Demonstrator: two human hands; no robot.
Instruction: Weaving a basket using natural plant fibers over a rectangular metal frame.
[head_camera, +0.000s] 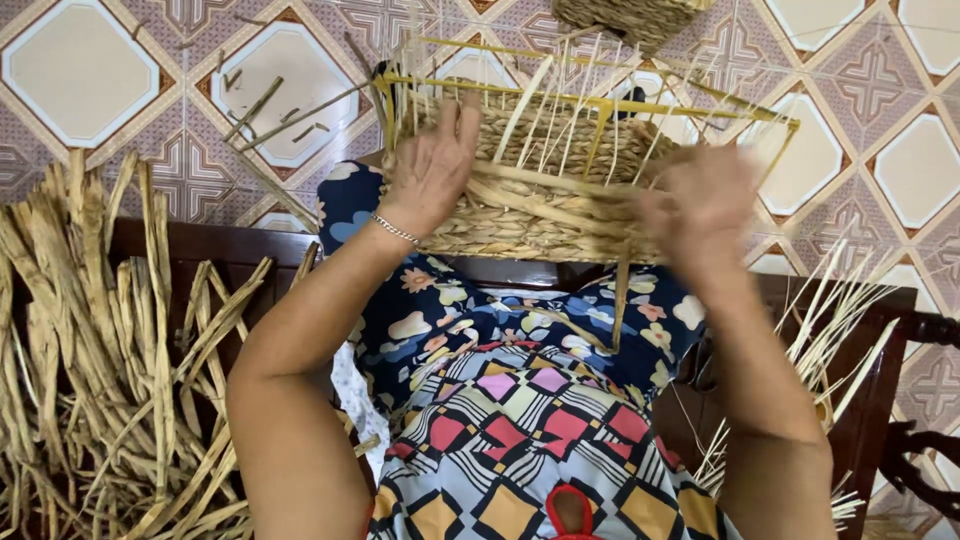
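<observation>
- Weaving a half-made basket (540, 215) on the lap, over a yellow frame (600, 100).
- Left hand (432, 165) presses flat, fingers spread; right hand (700, 200) blurred, grip unclear.
- Basket seems light and stiff; best held by its woven rim.
- Dried strips (90, 350) lie left.

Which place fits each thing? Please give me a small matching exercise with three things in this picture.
Things:
1. basket
2. bracelet
3. pile of dry straw

Places:
A. on the left wrist
B. beside the person's left arm, on the dark bench
C. on the knees, between both hands

Pairs: 1-C, 2-A, 3-B. The left hand rests on the basket's woven side; the right hand is blurred.
</observation>
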